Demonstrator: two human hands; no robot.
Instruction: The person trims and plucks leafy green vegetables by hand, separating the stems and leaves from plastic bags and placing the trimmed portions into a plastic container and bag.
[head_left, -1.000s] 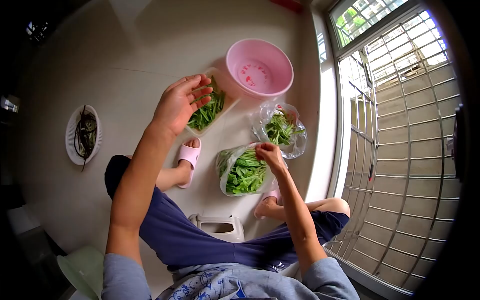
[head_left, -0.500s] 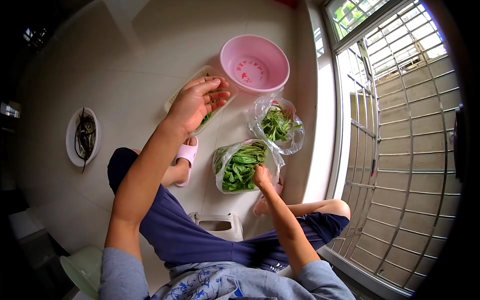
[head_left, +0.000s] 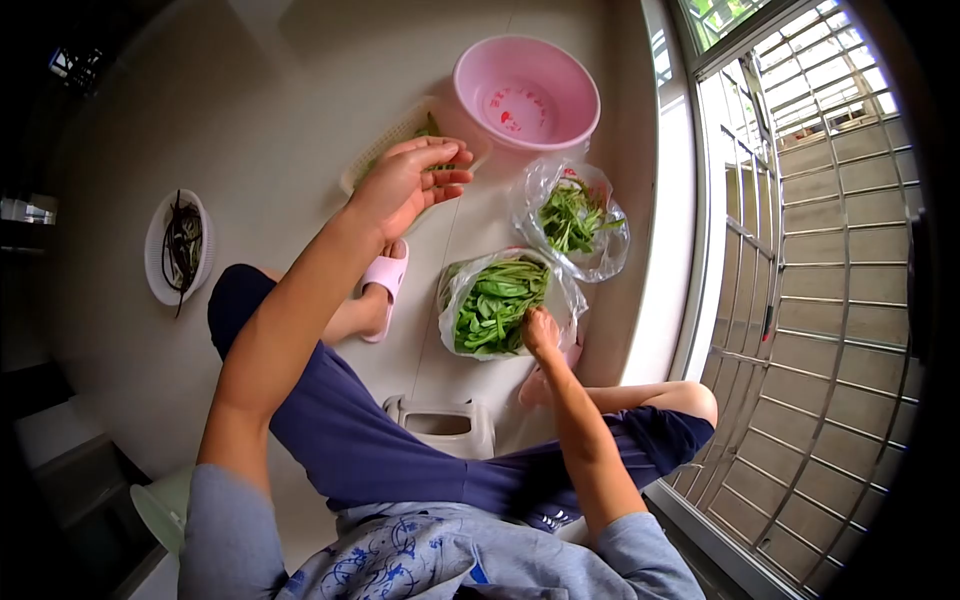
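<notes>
My left hand [head_left: 412, 187] is raised above a cream slotted basket [head_left: 357, 170], with its fingers loosely bent and apart and nothing visible in them. Behind it, the hand hides much of the basket, where bits of green [head_left: 432, 127] show. My right hand [head_left: 541, 331] is closed at the right edge of a heap of leafy greens [head_left: 490, 311], its fingertips among the leaves. A clear plastic bag [head_left: 566, 296] surrounds this heap. Just beyond lies a second plastic bag [head_left: 617, 250] with trimmed stems and leaves [head_left: 570, 217] in it.
A pink basin [head_left: 578, 85] stands past the bags. To the far left sits a white basket [head_left: 206, 262] with dark, long strips. A plastic stool [head_left: 482, 425] is between my legs, and pink slippers [head_left: 385, 270] are on my feet. A barred window [head_left: 790, 330] runs along the right.
The camera view has shifted, so the floor items appear higher and slightly to the right. My left hand stays raised over the basket; my right hand remains at the leafy greens.
</notes>
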